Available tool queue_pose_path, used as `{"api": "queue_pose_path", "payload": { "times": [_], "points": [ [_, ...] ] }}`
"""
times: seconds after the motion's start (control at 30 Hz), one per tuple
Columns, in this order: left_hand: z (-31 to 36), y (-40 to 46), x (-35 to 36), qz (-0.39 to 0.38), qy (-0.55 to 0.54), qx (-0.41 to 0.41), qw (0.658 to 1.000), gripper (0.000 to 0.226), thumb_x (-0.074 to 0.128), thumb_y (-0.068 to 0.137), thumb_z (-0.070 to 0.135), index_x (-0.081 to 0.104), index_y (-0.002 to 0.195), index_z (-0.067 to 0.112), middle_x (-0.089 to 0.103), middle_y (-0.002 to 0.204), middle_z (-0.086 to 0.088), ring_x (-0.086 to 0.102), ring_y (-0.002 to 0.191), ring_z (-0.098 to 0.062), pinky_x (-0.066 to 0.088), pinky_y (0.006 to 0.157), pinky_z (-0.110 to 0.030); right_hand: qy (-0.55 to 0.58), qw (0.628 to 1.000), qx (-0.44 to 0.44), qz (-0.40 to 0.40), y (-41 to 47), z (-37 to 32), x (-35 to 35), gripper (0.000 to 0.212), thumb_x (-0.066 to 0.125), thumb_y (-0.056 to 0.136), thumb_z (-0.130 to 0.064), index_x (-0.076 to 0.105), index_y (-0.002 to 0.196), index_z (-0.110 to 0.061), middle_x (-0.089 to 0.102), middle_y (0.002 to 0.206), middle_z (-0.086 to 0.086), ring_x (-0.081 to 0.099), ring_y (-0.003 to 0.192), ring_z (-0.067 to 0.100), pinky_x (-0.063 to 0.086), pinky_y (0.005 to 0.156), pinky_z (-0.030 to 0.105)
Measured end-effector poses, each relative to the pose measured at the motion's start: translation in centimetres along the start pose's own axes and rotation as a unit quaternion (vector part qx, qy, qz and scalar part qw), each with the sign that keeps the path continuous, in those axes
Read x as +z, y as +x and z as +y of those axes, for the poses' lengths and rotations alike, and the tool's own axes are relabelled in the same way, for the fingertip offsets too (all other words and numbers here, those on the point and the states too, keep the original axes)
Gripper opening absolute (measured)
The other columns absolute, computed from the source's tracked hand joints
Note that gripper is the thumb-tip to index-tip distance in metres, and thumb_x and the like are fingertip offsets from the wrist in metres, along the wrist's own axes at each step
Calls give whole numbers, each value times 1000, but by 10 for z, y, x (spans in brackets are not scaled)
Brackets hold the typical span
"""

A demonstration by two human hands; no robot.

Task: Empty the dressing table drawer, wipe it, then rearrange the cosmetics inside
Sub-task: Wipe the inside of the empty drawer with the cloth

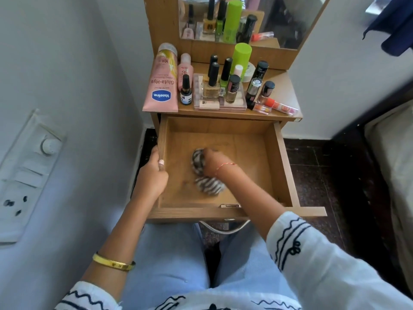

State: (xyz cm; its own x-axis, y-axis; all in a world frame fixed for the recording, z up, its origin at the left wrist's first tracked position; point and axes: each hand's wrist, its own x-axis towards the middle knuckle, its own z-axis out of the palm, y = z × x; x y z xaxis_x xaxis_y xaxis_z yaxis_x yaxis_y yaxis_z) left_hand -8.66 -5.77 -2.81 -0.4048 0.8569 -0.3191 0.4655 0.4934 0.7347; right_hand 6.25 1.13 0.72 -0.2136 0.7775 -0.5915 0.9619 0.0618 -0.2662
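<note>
Drawer (277, 166) pulled fully out below the counter (280, 92), its wooden floor bare except for a cloth. Striped grey-and-white cloth (209, 185) lying near the middle of the drawer floor, bunched, partly blurred. Right hand (212, 163) down inside the drawer, fingers curled over the upper part of the cloth and pressing it against the wood; thin bracelet at that wrist. Left hand (154, 173) gripping the left wall of the drawer about halfway along, thumb over the top edge, fingers wrapped outside; gold bangle further up that forearm.

Cosmetics standing on the counter above the drawer. Pink lotion tube (162, 83) at the left edge, cap end toward the mirror. Small pink bottle (185, 71) just beside it, small dark dropper bottle (186, 91) in front of that. Clear tray (201, 101) near the front edge at centre, carrying several nail polish bottles (212, 81). Tall green can (241, 55) at the back, white jar (249, 72) just beside it. Further dark-capped bottles on the right side; lip gloss tubes (276, 106) lying flat toward the front right corner. Mirror (245, 19) behind, reflecting the bottles.
</note>
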Motion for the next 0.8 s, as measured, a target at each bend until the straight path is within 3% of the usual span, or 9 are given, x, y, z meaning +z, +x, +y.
{"api": "queue_pose_path", "payload": {
  "times": [0.07,0.17,0.27,0.33,0.47,0.57,0.63,0.7,0.8],
  "points": [
    [0,-1,1,7,-1,-3,1000,51,30,98,18,15,146,29,51,129,-3,38,59,1,35,52,-17,-41,996,53,54,5,31,-17,57,54,87,-11,29,139,-8,40,135,22,45,120,39,44,98,48],
    [3,-4,1,13,17,4,1000,52,29,98,19,13,146,31,46,86,21,43,54,-8,38,48,-24,-102,984,129,76,0,71,-30,63,55,87,-11,25,141,-13,36,136,20,38,123,39,42,97,51],
    [0,-5,2,5,23,-3,1000,51,28,98,21,12,145,33,33,71,23,43,50,-14,36,43,-28,-145,973,168,64,-4,79,-14,56,46,91,-13,23,142,-9,33,141,18,36,127,40,39,98,53],
    [0,-4,2,3,25,-5,1000,51,28,98,22,12,145,34,31,69,22,40,48,-14,34,43,-28,-170,973,157,18,-9,71,1,48,44,91,-10,32,137,-2,40,140,18,43,124,39,43,97,51],
    [0,-4,1,12,24,3,1000,51,29,98,20,14,145,32,26,67,22,38,54,-4,37,49,-24,-257,954,43,-146,-25,51,-3,44,66,76,-8,54,117,2,63,110,13,64,97,32,54,76,36],
    [0,-4,0,13,13,8,1000,51,30,98,19,16,145,31,26,67,22,43,60,-5,45,58,-30,-120,977,-42,-170,-24,21,-1,43,64,79,-12,53,119,1,62,111,14,58,89,26,50,74,34],
    [0,-2,-1,21,9,10,1000,49,31,98,20,19,145,29,24,68,22,34,59,3,35,55,-18,25,980,-123,-157,-25,-12,14,48,58,86,-17,42,129,-4,54,126,17,55,104,29,46,86,35],
    [1,0,-1,27,-7,12,1000,47,31,98,20,23,145,25,28,72,24,25,59,6,23,52,-15,123,971,-139,-152,-28,-31,25,64,59,86,-16,27,141,-10,45,137,14,46,122,30,40,98,36],
    [2,2,-1,43,-19,13,999,46,32,98,18,27,143,23,36,78,25,26,59,7,23,52,-14,158,959,-146,-183,-31,-24,23,64,61,84,-14,31,141,-11,45,138,13,44,125,29,38,105,39]
  ]
}}
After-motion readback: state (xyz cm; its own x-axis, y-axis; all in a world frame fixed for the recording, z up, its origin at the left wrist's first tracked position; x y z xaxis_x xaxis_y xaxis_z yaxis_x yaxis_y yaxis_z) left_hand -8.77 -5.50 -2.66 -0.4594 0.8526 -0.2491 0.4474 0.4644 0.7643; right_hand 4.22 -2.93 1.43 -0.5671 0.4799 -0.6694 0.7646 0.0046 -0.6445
